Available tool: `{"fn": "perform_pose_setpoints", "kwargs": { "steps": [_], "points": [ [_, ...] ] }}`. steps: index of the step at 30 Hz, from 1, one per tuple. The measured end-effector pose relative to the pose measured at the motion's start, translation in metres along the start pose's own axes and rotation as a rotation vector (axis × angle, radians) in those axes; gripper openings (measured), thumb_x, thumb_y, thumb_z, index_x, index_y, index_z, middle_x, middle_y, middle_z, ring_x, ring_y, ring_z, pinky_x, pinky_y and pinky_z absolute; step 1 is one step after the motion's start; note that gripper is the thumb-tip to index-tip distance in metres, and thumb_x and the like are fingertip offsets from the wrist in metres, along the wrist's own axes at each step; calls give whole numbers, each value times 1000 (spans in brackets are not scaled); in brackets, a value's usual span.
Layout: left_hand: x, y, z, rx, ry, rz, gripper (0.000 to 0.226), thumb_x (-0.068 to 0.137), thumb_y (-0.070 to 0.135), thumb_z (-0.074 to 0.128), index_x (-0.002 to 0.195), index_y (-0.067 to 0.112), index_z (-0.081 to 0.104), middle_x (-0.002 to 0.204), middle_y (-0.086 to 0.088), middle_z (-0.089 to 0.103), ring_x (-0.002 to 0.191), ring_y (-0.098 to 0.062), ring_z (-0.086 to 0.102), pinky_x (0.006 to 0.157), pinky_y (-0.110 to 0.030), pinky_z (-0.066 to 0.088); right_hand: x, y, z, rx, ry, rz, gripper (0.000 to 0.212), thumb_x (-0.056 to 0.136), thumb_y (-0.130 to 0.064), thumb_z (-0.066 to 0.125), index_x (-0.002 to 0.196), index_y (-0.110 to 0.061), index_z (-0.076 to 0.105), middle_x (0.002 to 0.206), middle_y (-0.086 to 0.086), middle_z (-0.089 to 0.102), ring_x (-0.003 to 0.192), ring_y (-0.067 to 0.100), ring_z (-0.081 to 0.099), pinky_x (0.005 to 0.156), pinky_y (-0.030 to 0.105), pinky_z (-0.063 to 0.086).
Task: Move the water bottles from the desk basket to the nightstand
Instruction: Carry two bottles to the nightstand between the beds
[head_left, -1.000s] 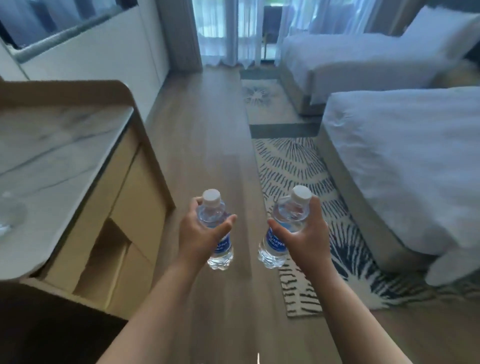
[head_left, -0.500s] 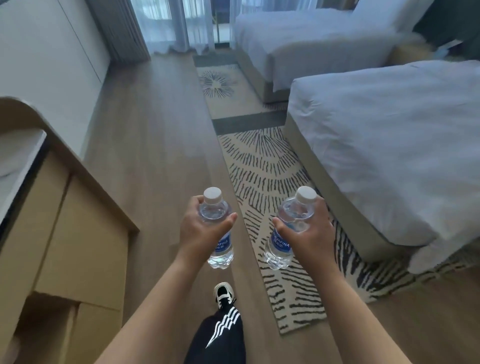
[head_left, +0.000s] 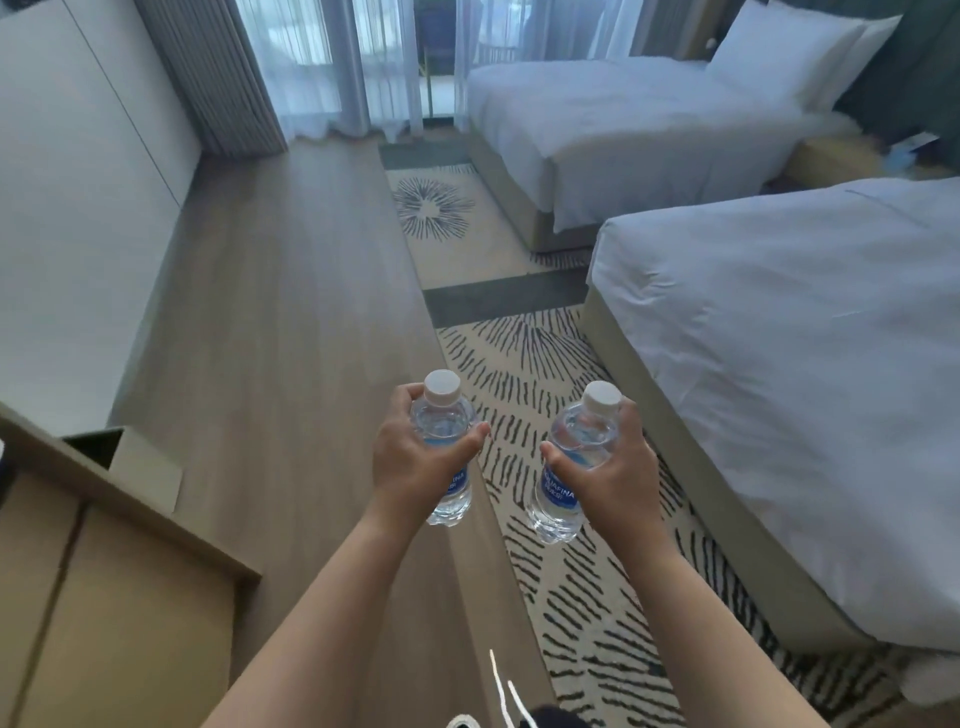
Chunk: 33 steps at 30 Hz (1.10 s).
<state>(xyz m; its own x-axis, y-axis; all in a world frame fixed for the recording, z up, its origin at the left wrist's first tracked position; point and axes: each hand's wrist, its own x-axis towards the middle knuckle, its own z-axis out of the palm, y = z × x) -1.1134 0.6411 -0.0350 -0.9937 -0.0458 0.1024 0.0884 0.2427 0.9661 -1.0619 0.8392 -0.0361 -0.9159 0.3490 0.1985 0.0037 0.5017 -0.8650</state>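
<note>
The left hand (head_left: 410, 462) is clamped around the middle of one water bottle (head_left: 445, 441), thumb across the near side and fingers wrapped behind, so the white cap stands clear above the fist and the clear base hangs below it. The right hand (head_left: 608, 467) is closed the same way on a second water bottle (head_left: 569, 467), which leans a little to the right at the top. Both bottles are carried roughly upright, out in front of the body and apart from each other. Gripping the waist rather than the cap probably gives the firmest hold while walking, and holding one bottle per hand lets both travel in a single trip.

Below the hands lies wooden floor on the left and a patterned rug (head_left: 530, 364) on the right, which runs along the foot of the near bed (head_left: 779, 364). A far bed (head_left: 613, 114) sits beyond it, closer to the curtained window (head_left: 363, 62). Between the two beds at the far right, a low wooden surface, probably the nightstand (head_left: 841, 161), shows only in part and is blurred. The wooden cabinet (head_left: 119, 597) at the near left is well behind the bottles.

Judging from this, the bottles are out of the basket and in transit, well apart from the nightstand; the route likely runs between the beds.
</note>
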Motion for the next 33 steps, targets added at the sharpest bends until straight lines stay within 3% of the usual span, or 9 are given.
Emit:
{"fn": "perform_pose_setpoints", "kwargs": {
  "steps": [4, 8, 12, 16, 19, 21, 25, 30, 33],
  "points": [
    [70, -12, 6, -29, -5, -26, 60, 62, 37, 88, 109, 23, 54, 97, 6, 68, 88, -7, 67, 83, -35, 56, 62, 2, 26, -26, 10, -10, 62, 67, -36, 83, 114, -27, 43, 105, -1, 62, 94, 15, 62, 80, 30, 51],
    [142, -29, 23, -50, -26, -14, 61, 57, 47, 84, 106, 24, 55, 97, 4, 69, 88, -12, 68, 82, -38, 57, 133, 16, 58, -20, 14, -9, 60, 67, -36, 83, 112, -29, 42, 98, -12, 60, 87, -2, 61, 69, 8, 45],
    [231, -43, 46, -69, -42, 8, 61, 55, 52, 82, 103, 25, 55, 94, 3, 70, 84, -7, 69, 78, -31, 57, 221, 33, 95, 10, 11, -25, 59, 67, -35, 83, 109, -33, 42, 96, -15, 60, 89, -9, 59, 66, 4, 44],
    [331, -45, 69, -18, -79, 72, 55, 61, 43, 85, 104, 27, 54, 95, 4, 68, 87, -9, 67, 77, -28, 55, 324, 38, 130, 2, 25, -60, 59, 67, -32, 84, 108, -32, 42, 97, -8, 61, 87, -8, 58, 69, -2, 39],
    [401, -40, 81, 0, -106, 106, 54, 62, 43, 84, 103, 28, 53, 95, 5, 68, 87, -11, 67, 78, -31, 56, 396, 34, 146, 8, 18, -77, 61, 67, -35, 84, 112, -29, 43, 103, -4, 62, 92, 2, 60, 74, 0, 41],
    [443, -37, 88, 8, -107, 112, 57, 61, 46, 83, 105, 26, 53, 96, 4, 68, 89, -11, 67, 80, -34, 56, 437, 30, 154, 21, 29, -85, 61, 68, -36, 83, 112, -31, 43, 104, -5, 62, 94, 0, 60, 75, 1, 42],
    [518, -39, 105, 1, -100, 103, 60, 57, 55, 80, 105, 28, 53, 95, 7, 68, 88, -7, 66, 78, -29, 56, 508, 29, 170, 17, 44, -84, 60, 68, -39, 82, 112, -34, 42, 102, -7, 61, 95, -2, 58, 74, -2, 39],
    [612, -54, 133, -19, -130, 100, 57, 57, 57, 79, 102, 35, 53, 93, 10, 67, 86, -4, 66, 72, -14, 50, 594, 45, 198, -6, 52, -59, 62, 67, -40, 82, 115, -29, 44, 103, -7, 62, 95, 3, 61, 74, 1, 42],
    [679, -65, 147, -42, -156, 97, 55, 58, 54, 82, 101, 34, 54, 91, 9, 69, 85, -7, 68, 73, -19, 53, 653, 54, 222, -19, 67, -45, 63, 68, -43, 80, 117, -29, 43, 105, -5, 61, 94, 5, 61, 73, 5, 46]
  ]
}}
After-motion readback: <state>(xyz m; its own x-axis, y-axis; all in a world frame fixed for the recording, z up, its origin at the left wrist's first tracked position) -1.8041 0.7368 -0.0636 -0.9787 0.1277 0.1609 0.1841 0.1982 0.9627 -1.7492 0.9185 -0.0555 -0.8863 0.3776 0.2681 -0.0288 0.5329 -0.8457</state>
